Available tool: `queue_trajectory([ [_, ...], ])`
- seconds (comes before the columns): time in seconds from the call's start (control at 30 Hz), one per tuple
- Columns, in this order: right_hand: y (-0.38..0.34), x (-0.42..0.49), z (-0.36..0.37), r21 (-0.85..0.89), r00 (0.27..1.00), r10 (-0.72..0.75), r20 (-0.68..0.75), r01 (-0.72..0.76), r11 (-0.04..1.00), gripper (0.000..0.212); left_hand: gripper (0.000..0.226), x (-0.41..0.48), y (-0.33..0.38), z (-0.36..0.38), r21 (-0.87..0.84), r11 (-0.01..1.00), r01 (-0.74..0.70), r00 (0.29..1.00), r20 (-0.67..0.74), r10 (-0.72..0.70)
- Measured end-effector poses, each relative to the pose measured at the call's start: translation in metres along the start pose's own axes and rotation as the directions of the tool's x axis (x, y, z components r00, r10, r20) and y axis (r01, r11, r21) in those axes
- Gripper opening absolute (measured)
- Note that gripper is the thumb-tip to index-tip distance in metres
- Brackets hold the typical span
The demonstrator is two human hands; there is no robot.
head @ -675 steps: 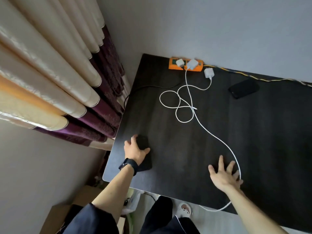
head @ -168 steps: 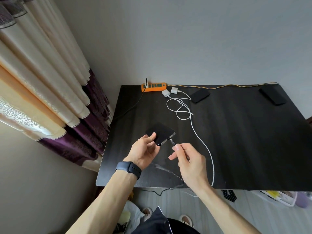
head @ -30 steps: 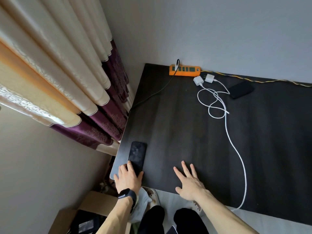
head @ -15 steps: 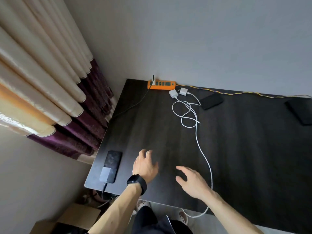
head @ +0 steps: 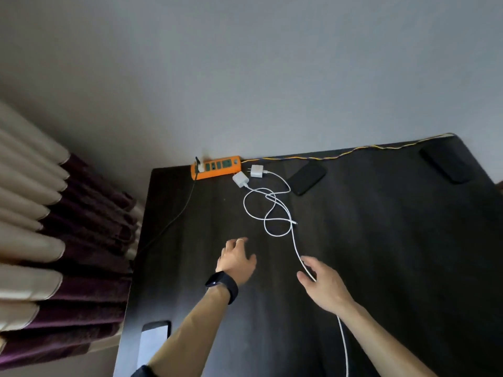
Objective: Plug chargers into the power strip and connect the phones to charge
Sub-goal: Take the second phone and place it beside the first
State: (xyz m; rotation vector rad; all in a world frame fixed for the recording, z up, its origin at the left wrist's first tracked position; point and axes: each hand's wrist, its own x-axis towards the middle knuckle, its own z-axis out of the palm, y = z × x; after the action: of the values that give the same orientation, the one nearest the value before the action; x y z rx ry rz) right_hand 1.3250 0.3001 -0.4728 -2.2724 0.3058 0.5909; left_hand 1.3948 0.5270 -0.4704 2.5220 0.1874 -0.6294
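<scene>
From the head view, a lit phone point(head: 153, 341) lies at seven o'clock on the bench point(head: 381, 268), likely fed by the black plug point(head: 198, 162) in the orange power strip point(head: 216, 167) at twelve. Two white chargers point(head: 240, 179) lie unplugged beside it, and two dark phones point(head: 307, 178) wait unconnected. The left hand point(head: 236, 259) is spread and empty. The right hand point(head: 324, 284) lies loose over the white cable point(head: 280, 213), not gripping.

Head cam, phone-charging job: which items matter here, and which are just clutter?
Job: power strip, nearer charger, farther charger, white cables, black cable, middle phone, far-right phone, near-left phone.
Clutter: curtains, wristwatch.
</scene>
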Motion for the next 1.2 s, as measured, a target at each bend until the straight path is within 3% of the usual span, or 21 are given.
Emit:
queue_trajectory([
  [0.27, 0.002, 0.11, -0.032, -0.031, 0.981, 0.175, -0.08, -0.178, 0.984, 0.05, 0.054, 0.104, 0.044, -0.003, 0.019, 0.987, -0.157, 0.987, 0.023, 0.157],
  [0.43, 0.022, 0.158, -0.04, -0.216, 0.971, 0.167, -0.169, -0.202, 0.955, 0.051, 0.055, 0.17, 0.089, 0.008, 0.014, 0.947, -0.322, 0.945, -0.055, 0.323],
  [0.6, 0.04, 0.177, -0.029, -0.442, 0.978, 0.054, -0.202, -0.14, 0.886, 0.062, 0.064, 0.232, 0.132, 0.038, 0.216, 0.861, -0.46, 0.876, -0.051, 0.48],
  [0.73, 0.048, 0.181, -0.022, -0.462, 0.981, 0.039, -0.19, -0.124, 0.878, 0.061, 0.078, 0.259, 0.147, 0.062, 0.431, 0.796, -0.426, 0.895, 0.072, 0.44],
  [0.9, 0.053, 0.179, -0.022, -0.464, 0.983, 0.045, -0.176, -0.123, 0.877, 0.061, 0.067, 0.259, 0.153, 0.07, 0.5, 0.744, -0.443, 0.873, 0.053, 0.484],
  [1.07, 0.048, 0.183, -0.035, -0.43, 0.993, 0.09, -0.082, -0.116, 0.895, 0.065, 0.053, 0.233, 0.171, 0.052, 0.233, 0.902, -0.364, 0.923, -0.038, 0.382],
  [1.13, 0.042, 0.184, -0.048, -0.331, 0.99, 0.14, -0.027, -0.141, 0.933, 0.063, 0.047, 0.215, 0.18, 0.036, -0.02, 0.964, -0.264, 0.963, -0.062, 0.262],
  [1.2, 0.026, 0.179, -0.067, -0.059, 0.963, 0.268, 0.013, -0.266, 0.962, 0.06, 0.033, 0.193, 0.185, 0.016, -0.352, 0.931, -0.098, 0.993, 0.034, 0.117],
])
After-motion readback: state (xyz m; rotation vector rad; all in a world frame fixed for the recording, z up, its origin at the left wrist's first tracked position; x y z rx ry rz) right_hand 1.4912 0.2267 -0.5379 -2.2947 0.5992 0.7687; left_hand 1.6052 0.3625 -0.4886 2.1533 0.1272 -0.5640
